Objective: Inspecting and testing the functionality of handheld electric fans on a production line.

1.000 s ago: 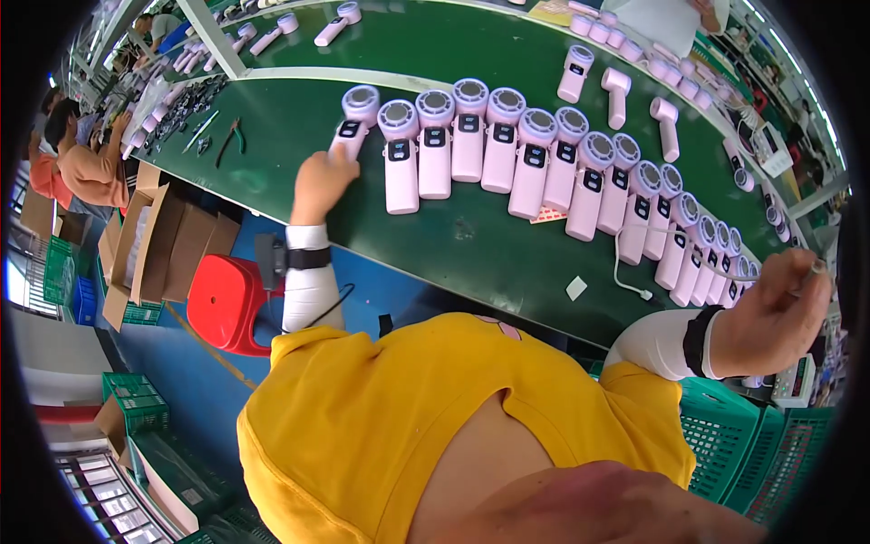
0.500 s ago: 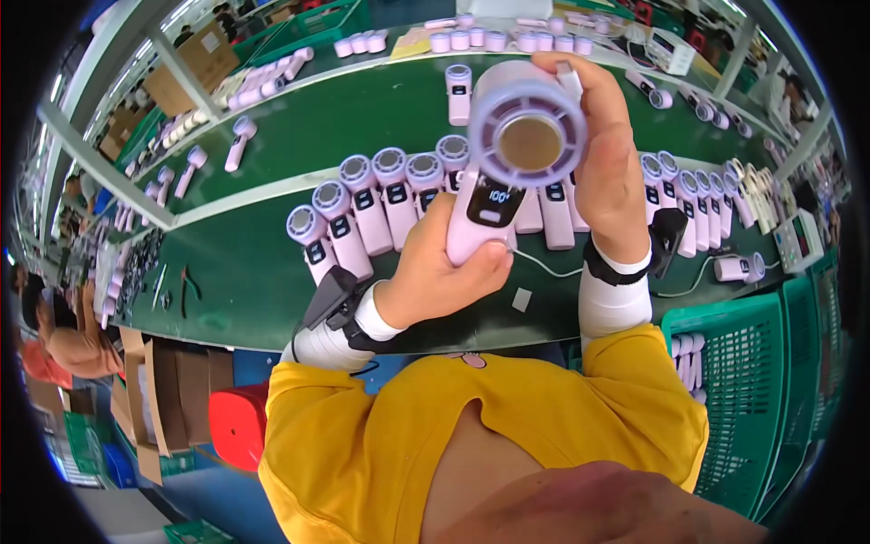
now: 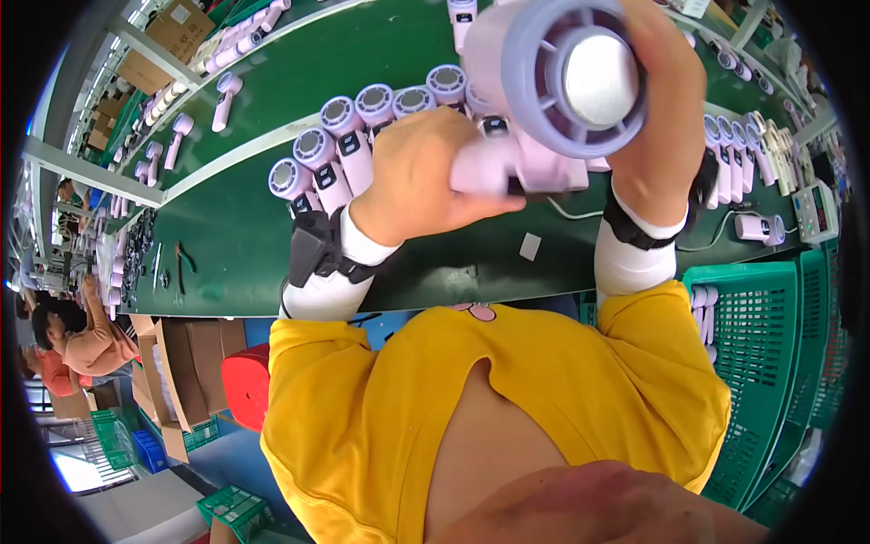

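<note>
A pale purple handheld fan (image 3: 602,80) is raised above the bench, its round head with a silver disc facing me. My left hand (image 3: 412,177) is closed around its blurred handle. My right hand (image 3: 666,113) curves around the right side of the head; its fingertips are partly hidden and cut off at the top. Behind my hands stands a row of similar fans (image 3: 337,116) with small dark screens. A white cable (image 3: 575,216) runs on the bench below the held fan, and a small pale card (image 3: 530,246) lies nearer me.
The green bench (image 3: 245,263) carries pliers (image 3: 185,260) at left. At right are a lying fan (image 3: 759,228), a white control box (image 3: 813,213) and, below the bench edge, a green basket (image 3: 748,335) with fans inside. A red stool (image 3: 245,385) and cardboard boxes (image 3: 195,372) stand lower left.
The held fan has come closer and up to the right, its handle tilting to the left. Its lit screen no longer reads clearly. My view has shifted, so the bench sits higher.
</note>
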